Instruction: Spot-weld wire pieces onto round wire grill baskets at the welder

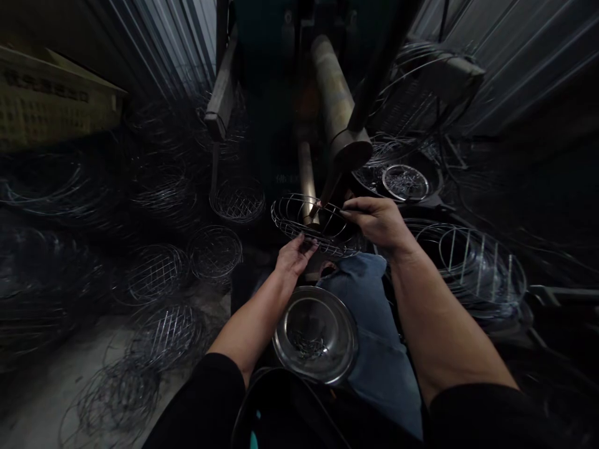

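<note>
A round wire basket (285, 219) is held tilted at the tips of a machine that looks like a spot welder. My left hand (296, 254) grips its near side from below, thumb and fingers closed around the wires. With thumb and forefinger pinched, my right hand (374, 221) is at the basket's right rim; whether a small piece is also between those fingers is hidden. The thick upper arm (334, 93) of the machine ends above the basket, and a thinner lower rod (306, 171) reaches into it. A steel bowl (344, 327) with small metal pieces rests by my legs below my hands.
Stacked wire racks (156, 271) cover the floor at left, with loose wire rings (116, 399) nearer. More wire racks (486, 265) stand at right. Behind them a small round dish (406, 182) holds metal bits. A yellow crate (60, 106) is at far left.
</note>
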`<state>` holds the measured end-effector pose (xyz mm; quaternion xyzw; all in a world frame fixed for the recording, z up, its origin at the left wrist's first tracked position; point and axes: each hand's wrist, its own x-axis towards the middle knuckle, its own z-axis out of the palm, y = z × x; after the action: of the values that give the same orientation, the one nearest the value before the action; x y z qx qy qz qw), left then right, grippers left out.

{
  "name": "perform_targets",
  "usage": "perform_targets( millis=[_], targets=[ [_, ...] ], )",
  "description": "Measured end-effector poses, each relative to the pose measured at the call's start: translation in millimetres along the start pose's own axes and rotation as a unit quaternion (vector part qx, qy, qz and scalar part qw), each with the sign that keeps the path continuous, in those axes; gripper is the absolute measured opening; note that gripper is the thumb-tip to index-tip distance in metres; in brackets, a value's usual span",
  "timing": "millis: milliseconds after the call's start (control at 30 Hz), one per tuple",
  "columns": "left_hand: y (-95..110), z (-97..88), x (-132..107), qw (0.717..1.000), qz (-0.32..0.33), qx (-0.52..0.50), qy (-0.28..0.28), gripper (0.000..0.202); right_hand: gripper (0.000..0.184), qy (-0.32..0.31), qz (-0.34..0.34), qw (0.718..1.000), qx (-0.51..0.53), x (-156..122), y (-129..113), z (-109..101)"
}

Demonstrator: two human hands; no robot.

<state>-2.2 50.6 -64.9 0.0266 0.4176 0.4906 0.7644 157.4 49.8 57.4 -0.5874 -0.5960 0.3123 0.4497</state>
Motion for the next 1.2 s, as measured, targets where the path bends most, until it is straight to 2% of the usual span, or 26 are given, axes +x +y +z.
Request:
perform_targets(
  millis=[100,167,233,300,333,367,400,467,533,733,833,1000,1200],
  targets=[
    [1,-10.9,-3,0.995,0.045,0.082,0.035,0.017,0.030,0.007,0.019,1.000,0.009,-9,9,-12],
    [4,-20.4,-7,0.974,0.149,0.164,0.056,0.018,0.032,-0.002,0.055,0.998,0.031,-21,23,-23],
    [7,-27.8,-12,0.914,0.306,0.264,0.033,0.033,0.035,-0.019,0.098,0.992,0.071,-34,42,-31],
    [8,-30.5,-15,0.827,0.432,0.360,-0.019,0.052,0.038,0.006,0.121,0.984,0.129,-48,60,-32],
    [8,-30.2,-15,0.786,0.469,0.402,-0.037,0.056,0.038,0.028,0.123,0.980,0.151,-54,67,-30],
    [6,-28.9,-15,0.762,0.484,0.427,-0.048,0.057,0.038,0.052,0.120,0.977,0.167,-59,72,-26],
    [5,-27.1,-14,0.750,0.489,0.442,-0.056,0.057,0.036,0.069,0.116,0.975,0.175,-63,73,-22],
    [3,-23.0,-11,0.746,0.484,0.453,-0.069,0.053,0.029,0.083,0.104,0.976,0.174,-70,70,-13],
    [2,-19.3,-11,0.756,0.474,0.444,-0.082,0.053,0.023,0.079,0.093,0.980,0.156,-73,59,-6],
    [5,-14.0,-17,0.828,0.426,0.356,-0.076,0.053,0.017,0.090,0.034,0.994,0.050,-65,27,3],
    [8,-15.4,-17,0.840,0.419,0.337,-0.071,0.051,0.018,0.076,0.026,0.996,0.026,-58,20,7],
    [11,-22.0,-9,0.827,0.428,0.354,-0.083,0.052,0.018,0.089,0.029,0.995,0.020,-51,18,13],
    [11,-29.1,1,0.753,0.471,0.451,-0.095,0.052,0.020,0.099,0.039,0.994,0.030,-47,23,16]
  ],
)
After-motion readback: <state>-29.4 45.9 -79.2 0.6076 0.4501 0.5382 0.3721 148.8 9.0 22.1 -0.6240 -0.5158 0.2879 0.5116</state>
